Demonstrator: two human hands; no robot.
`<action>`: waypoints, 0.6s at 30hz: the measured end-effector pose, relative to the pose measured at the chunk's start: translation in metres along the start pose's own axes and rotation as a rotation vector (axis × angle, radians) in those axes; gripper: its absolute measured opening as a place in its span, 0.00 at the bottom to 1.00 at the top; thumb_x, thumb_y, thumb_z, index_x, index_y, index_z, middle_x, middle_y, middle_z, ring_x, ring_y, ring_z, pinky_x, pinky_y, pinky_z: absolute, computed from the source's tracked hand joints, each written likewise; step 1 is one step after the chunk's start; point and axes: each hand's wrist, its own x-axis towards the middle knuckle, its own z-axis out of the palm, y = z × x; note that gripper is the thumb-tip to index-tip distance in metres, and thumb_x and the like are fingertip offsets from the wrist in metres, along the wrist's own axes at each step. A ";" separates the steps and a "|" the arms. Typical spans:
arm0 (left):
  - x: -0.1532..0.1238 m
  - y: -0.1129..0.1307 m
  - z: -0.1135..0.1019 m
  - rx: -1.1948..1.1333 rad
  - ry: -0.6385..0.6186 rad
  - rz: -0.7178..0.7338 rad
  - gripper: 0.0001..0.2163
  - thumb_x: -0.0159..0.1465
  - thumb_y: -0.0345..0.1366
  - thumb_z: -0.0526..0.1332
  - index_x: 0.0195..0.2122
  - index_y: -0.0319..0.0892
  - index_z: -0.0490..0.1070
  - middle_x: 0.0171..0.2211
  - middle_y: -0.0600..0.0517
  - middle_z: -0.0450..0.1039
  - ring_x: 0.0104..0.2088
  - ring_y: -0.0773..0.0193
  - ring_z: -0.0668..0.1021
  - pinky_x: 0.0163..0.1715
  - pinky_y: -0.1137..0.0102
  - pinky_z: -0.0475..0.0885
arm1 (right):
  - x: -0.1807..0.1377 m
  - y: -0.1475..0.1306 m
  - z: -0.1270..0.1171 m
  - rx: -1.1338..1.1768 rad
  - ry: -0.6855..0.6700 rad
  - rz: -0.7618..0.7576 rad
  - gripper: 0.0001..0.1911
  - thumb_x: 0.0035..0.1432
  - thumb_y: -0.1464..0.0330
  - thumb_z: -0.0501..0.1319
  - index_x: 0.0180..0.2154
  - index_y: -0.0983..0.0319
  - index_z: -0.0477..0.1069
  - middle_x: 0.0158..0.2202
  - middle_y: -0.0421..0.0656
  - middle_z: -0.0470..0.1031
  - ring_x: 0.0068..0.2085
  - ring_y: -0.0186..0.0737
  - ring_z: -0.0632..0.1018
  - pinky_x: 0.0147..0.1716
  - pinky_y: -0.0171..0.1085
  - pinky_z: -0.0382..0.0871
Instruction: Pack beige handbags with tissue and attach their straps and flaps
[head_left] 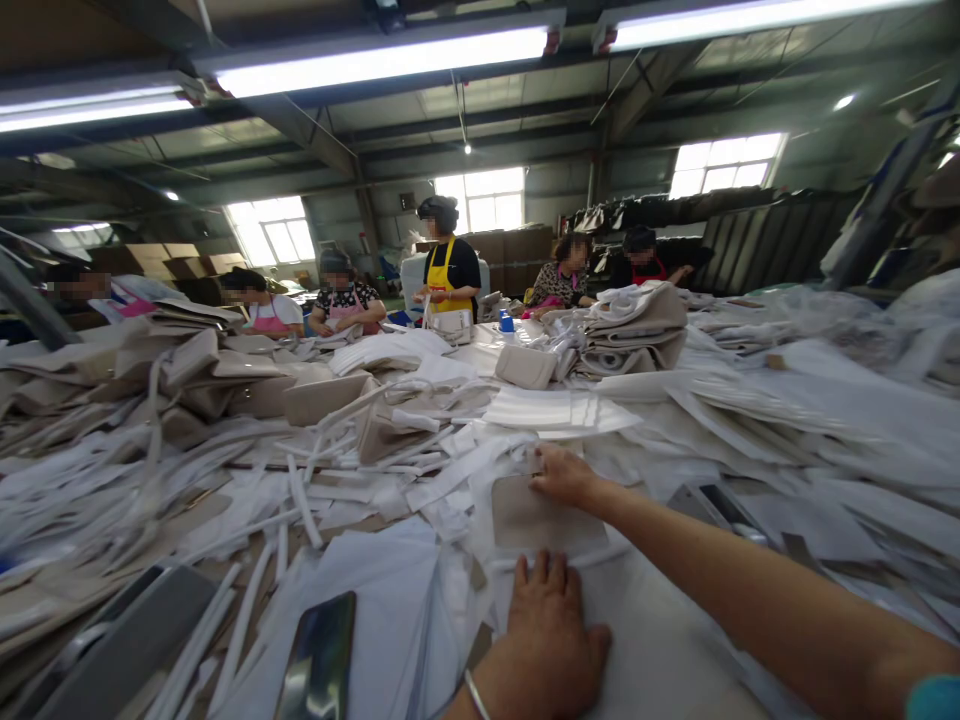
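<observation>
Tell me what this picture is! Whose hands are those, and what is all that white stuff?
The picture comes from a camera worn on a person's head, so you see that person's own two hands from above. The left hand lies flat on white material, with a thin bracelet at the wrist. The right hand reaches forward and touches the far edge of a flat beige piece. Neither hand has a grip on anything. The big table is heaped with white strips and beige folded pieces. A phone lies near the left hand. Other people work at the far end.
</observation>
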 end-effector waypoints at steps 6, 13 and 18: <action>0.002 0.005 -0.006 0.028 -0.051 -0.012 0.36 0.68 0.56 0.46 0.69 0.33 0.57 0.71 0.36 0.51 0.71 0.38 0.51 0.69 0.42 0.41 | -0.034 0.014 -0.029 0.179 -0.082 -0.117 0.11 0.53 0.61 0.69 0.35 0.61 0.78 0.31 0.41 0.79 0.34 0.40 0.77 0.32 0.34 0.66; 0.001 0.005 -0.005 0.020 0.052 0.037 0.34 0.68 0.55 0.49 0.67 0.34 0.62 0.66 0.34 0.60 0.68 0.39 0.57 0.69 0.44 0.42 | -0.089 0.031 -0.013 0.419 -0.216 -0.193 0.14 0.57 0.57 0.63 0.29 0.60 0.78 0.27 0.38 0.78 0.31 0.39 0.75 0.30 0.34 0.65; -0.001 0.004 -0.009 -0.021 0.043 0.038 0.36 0.66 0.56 0.52 0.69 0.37 0.57 0.68 0.34 0.56 0.69 0.38 0.55 0.69 0.45 0.41 | -0.113 0.046 0.012 0.594 -0.241 -0.134 0.21 0.60 0.51 0.59 0.37 0.61 0.80 0.34 0.41 0.81 0.36 0.43 0.78 0.36 0.37 0.70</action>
